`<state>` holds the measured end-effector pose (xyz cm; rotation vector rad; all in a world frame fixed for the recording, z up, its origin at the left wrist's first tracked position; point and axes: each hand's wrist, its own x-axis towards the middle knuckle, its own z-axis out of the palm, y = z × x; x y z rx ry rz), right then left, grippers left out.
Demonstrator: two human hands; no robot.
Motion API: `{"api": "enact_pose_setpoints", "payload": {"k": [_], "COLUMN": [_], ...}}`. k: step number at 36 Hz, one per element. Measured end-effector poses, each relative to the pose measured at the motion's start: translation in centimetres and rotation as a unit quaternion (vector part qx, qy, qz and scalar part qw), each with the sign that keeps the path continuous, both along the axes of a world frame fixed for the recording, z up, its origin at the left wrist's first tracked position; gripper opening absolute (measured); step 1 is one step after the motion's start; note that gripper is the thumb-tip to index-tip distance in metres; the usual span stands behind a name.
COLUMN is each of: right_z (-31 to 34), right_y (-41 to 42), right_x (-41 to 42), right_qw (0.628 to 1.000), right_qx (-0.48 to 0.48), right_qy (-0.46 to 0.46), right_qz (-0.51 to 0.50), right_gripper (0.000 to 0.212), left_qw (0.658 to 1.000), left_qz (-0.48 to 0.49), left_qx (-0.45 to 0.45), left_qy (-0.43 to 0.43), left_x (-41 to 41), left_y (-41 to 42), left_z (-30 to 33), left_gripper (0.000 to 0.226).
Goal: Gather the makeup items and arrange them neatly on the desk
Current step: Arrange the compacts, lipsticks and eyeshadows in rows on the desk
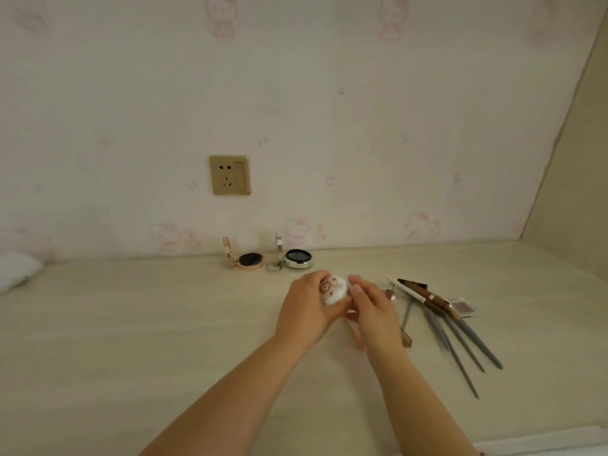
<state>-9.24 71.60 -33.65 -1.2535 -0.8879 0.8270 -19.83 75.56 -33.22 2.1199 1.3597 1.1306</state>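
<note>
My left hand point(307, 307) grips a small round white compact point(337, 288) with a pink cartoon print, lifted just over the desk point(131, 324). My right hand point(373, 306) pinches the compact's right edge with its fingertips. To the right lie several grey-handled makeup brushes point(460, 337), brown pencils point(424, 292) and a small pink eyeshadow pan point(463, 307). By the wall an open rose-gold compact point(251, 261) and an open silver compact point(298, 258) stand side by side.
A metal key ring point(273, 266) lies between the two open compacts. A gold wall socket point(230, 175) sits above them. Something white and soft point(14, 268) rests at the desk's far left. A side panel point(572, 179) bounds the desk on the right.
</note>
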Motion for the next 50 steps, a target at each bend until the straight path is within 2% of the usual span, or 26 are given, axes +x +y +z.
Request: {"api": "enact_pose_setpoints", "payload": {"k": [2,5,9,12,15,20,22,24,26,28,30,34,38,43,45,48,50], "right_z": [-0.3,-1.2,-1.8,-2.2,-2.6,-3.7,-4.0,-4.2,-4.3,-4.2,-4.1,-4.0,-3.8,-4.4,-4.4,-4.3,-4.2], "right_y": [0.8,1.8,2.2,2.9,3.6,3.9,3.9,3.8,3.9,4.0,4.0,3.8,3.7,3.8,3.7,3.4,3.1], "right_x": [-2.4,-5.6,-9.3,-11.4,-12.8,-13.4,-13.3,-13.1,-13.0,-13.1,-13.2,-13.1,-12.9,-12.9,-13.1,-13.3,-13.3], "right_qw": [0.998,0.991,0.965,0.957,0.953,0.969,0.980,0.991,0.993,0.992,0.992,0.992,0.994,0.995,0.996,0.996,0.994], "right_qx": [-0.024,-0.065,-0.104,-0.098,-0.094,-0.080,-0.074,-0.055,-0.052,-0.054,-0.058,-0.068,-0.076,-0.063,-0.050,-0.024,-0.007], "right_qy": [0.046,0.061,0.157,0.170,0.184,0.119,0.065,-0.004,-0.038,-0.064,-0.063,-0.059,-0.019,-0.045,-0.056,-0.077,-0.103], "right_qz": [0.047,0.099,0.185,0.213,0.221,0.200,0.172,0.124,0.101,0.092,0.090,0.083,0.078,0.060,0.054,0.040,0.036], "right_gripper": [0.018,0.023,0.046,0.058,0.062,0.054,0.053,0.055,0.056,0.056,0.056,0.061,0.060,0.064,0.059,0.043,0.034], "left_qw": [0.999,0.996,0.991,0.991,0.992,0.994,0.994,0.993,0.993,0.992,0.991,0.988,0.987,0.980,0.974,0.959,0.955], "left_qz": [0.023,0.051,0.080,0.097,0.105,0.105,0.107,0.109,0.113,0.117,0.121,0.130,0.137,0.137,0.144,0.156,0.164], "left_qx": [-0.023,-0.041,-0.046,-0.038,-0.015,0.005,0.003,-0.009,-0.026,-0.038,-0.045,-0.040,-0.024,-0.015,-0.014,-0.019,-0.011], "left_qy": [-0.023,-0.053,-0.095,-0.088,-0.066,-0.036,-0.032,-0.032,-0.034,-0.034,-0.041,-0.068,-0.083,-0.141,-0.177,-0.234,-0.246], "left_x": [-2.5,-5.9,-9.3,-10.8,-11.5,-11.6,-11.4,-11.1,-10.9,-10.7,-10.6,-10.5,-10.6,-10.9,-11.2,-11.7,-12.0], "left_y": [-0.5,-1.0,-0.9,-0.6,-0.3,0.0,0.1,0.1,0.0,-0.1,-0.2,-0.4,-0.4,0.0,0.1,0.4,0.5], "left_z": [-0.7,-1.9,-2.8,-3.0,-3.4,-4.0,-4.1,-4.1,-4.1,-4.0,-3.9,-3.7,-3.6,-4.0,-4.1,-4.3,-4.4], "left_gripper": [0.057,0.054,0.050,0.053,0.046,0.038,0.039,0.038,0.031,0.033,0.042,0.028,0.028,0.026,0.024,0.022,0.021]}}
